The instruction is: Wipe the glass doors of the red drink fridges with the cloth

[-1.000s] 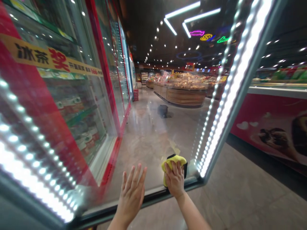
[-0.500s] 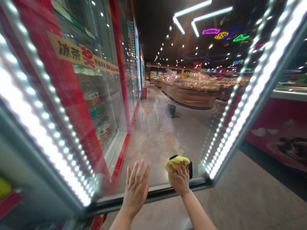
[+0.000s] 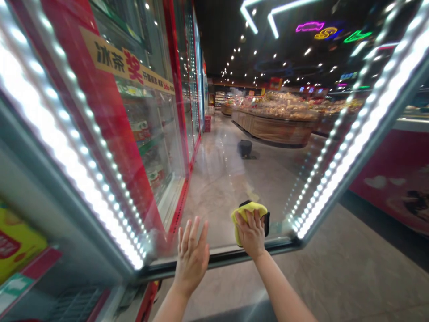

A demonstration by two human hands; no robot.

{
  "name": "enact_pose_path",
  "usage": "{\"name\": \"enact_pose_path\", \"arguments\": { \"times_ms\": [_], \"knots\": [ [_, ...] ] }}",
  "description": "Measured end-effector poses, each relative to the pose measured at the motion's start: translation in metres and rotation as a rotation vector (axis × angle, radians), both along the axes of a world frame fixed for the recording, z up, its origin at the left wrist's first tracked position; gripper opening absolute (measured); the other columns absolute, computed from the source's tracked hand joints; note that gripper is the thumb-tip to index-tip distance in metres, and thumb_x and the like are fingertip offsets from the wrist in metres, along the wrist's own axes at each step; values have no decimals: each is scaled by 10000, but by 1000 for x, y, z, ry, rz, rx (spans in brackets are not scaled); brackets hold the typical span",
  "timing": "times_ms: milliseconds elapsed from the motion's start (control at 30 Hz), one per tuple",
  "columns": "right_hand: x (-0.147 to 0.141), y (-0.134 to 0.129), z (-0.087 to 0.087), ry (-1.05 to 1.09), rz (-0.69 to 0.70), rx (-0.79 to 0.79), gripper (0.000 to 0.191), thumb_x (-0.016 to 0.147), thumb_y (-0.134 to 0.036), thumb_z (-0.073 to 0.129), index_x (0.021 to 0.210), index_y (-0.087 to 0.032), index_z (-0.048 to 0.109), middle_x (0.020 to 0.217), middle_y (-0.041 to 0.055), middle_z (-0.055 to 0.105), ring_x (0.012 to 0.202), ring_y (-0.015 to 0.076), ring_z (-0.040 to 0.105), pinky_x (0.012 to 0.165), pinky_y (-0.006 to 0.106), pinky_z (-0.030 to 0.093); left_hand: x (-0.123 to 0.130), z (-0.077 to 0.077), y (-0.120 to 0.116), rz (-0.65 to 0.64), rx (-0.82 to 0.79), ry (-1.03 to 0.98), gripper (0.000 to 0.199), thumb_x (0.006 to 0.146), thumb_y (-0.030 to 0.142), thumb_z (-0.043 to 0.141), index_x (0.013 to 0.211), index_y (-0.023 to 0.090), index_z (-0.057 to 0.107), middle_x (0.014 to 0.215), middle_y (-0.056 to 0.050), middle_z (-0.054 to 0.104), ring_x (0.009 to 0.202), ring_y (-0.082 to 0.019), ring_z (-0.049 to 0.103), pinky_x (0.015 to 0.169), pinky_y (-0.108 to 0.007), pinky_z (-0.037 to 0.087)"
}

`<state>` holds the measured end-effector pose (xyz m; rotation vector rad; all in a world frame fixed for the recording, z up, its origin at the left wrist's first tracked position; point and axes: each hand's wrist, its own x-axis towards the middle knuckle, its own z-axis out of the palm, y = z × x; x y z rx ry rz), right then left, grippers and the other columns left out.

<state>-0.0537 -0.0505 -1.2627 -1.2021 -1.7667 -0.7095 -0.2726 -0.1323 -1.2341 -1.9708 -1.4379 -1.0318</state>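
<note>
A glass door with bright LED strips down both sides stands before me, its dark bottom frame (image 3: pixel 228 257) running across the lower middle. My right hand (image 3: pixel 250 230) presses a yellow cloth (image 3: pixel 238 235) with dark edging against the lower part of the glass, fingers bent over it. To its left, my left hand (image 3: pixel 192 252) is spread with its fingers up at the lower glass, just above and over the frame, holding nothing. Whether its palm touches the glass cannot be made out.
Red-framed glass coolers (image 3: pixel 182 112) line the left. Beyond the door are a dark bucket (image 3: pixel 245 148) on the floor and a wooden display stand (image 3: pixel 275 129). A yellow package (image 3: pixel 22 239) sits on a shelf at lower left.
The view has shifted, showing more of the shelf at lower left. Both hands appear slightly higher in the picture, still beside the bottom frame; the cloth stays under my right hand.
</note>
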Motion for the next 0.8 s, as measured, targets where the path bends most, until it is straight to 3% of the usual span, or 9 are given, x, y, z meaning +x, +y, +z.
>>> {"name": "enact_pose_path", "arguments": {
  "times_ms": [100, 167, 333, 400, 500, 633, 733, 800],
  "knots": [
    [-19, 10, 23, 133, -98, -60, 484, 978, -260, 526, 1457, -305, 570, 1509, 138, 515, 1459, 412, 342, 1120, 591, 348, -7, -2, -5, 46, -30, -16, 816, 926, 207, 583, 1628, 286, 174, 1719, -75, 162, 1574, -286, 193, 1293, -496, 184],
    [-35, 13, 24, 133, -93, -87, 511, 987, -269, 508, 1497, -298, 521, 1553, 149, 468, 1481, 426, 308, 1106, 611, 364, -13, -5, -7, 61, -37, -20, 822, 921, 198, 578, 1628, 291, 170, 1717, -74, 172, 1572, -286, 203, 1293, -495, 187],
    [-42, 8, -16, -137, 69, -149, 523, 936, -198, 586, 1395, -448, 602, 1334, 53, 673, 1350, 342, 505, 1154, 574, 334, -30, -13, -15, 94, -75, -16, 821, 916, 198, 579, 1628, 280, 179, 1705, -84, 219, 1566, -279, 226, 1293, -490, 183],
    [-37, 10, -21, -157, 90, -160, 514, 935, -201, 597, 1366, -480, 616, 1295, 24, 696, 1317, 310, 538, 1169, 548, 327, -38, -14, -20, 120, -92, -16, 824, 919, 201, 578, 1630, 273, 169, 1709, -91, 203, 1567, -287, 219, 1292, -498, 183],
    [-48, 20, -4, -15, 46, -133, 501, 970, -253, 559, 1446, -411, 560, 1472, 65, 580, 1418, 350, 437, 1151, 564, 346, -49, -13, -26, 174, -95, -30, 835, 922, 210, 580, 1633, 268, 145, 1714, -104, 178, 1566, -302, 218, 1286, -519, 194],
    [-108, 25, 19, 111, 38, -77, 547, 1002, -298, 505, 1545, -296, 447, 1622, 141, 382, 1519, 413, 251, 1143, 616, 324, -59, -14, -32, 248, -73, -57, 815, 932, 217, 561, 1633, 259, 147, 1715, -104, 172, 1562, -302, 230, 1283, -517, 208],
    [-143, 16, 1, -18, 173, -55, 529, 976, -270, 561, 1493, -367, 513, 1512, 100, 537, 1477, 375, 346, 1181, 600, 261, -62, -12, -37, 286, -63, -54, 801, 937, 225, 556, 1631, 267, 158, 1716, -101, 168, 1557, -305, 248, 1281, -517, 219],
    [-142, 10, -20, -147, 293, -58, 534, 957, -233, 589, 1454, -425, 543, 1411, 47, 631, 1424, 315, 431, 1213, 551, 220, -61, -10, -41, 314, -77, -57, 821, 926, 222, 575, 1631, 266, 157, 1713, -105, 178, 1554, -312, 257, 1277, -521, 234]
  ]
}}
